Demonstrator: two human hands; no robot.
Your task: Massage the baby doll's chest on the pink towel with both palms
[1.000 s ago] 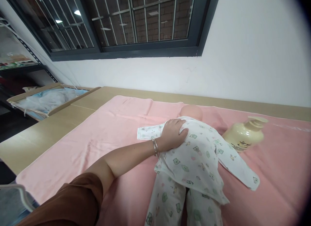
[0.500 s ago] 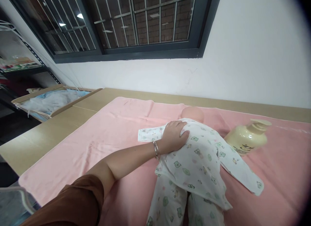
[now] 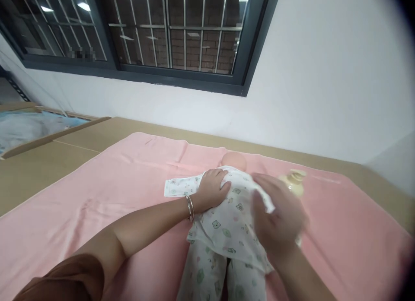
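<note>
The right hand point(image 3: 282, 214), thumb apart, partly hides bottle point(image 3: 295, 186); left hand point(image 3: 212, 190) lies flat on doll point(image 3: 223, 232). Pink cloth point(image 3: 113, 193) is below window point(image 3: 194, 37).

Place: indoor room with infant-care things; home or classroom, cannot tell
Window point(image 3: 139, 37): barred, dark-framed, upper left
Table point(image 3: 48, 167): pink cloth point(image 3: 129, 180) spread over it, centre
Pump bottle point(image 3: 295, 186): right of centre
Baby clothes point(image 3: 223, 232): lower centre
</note>
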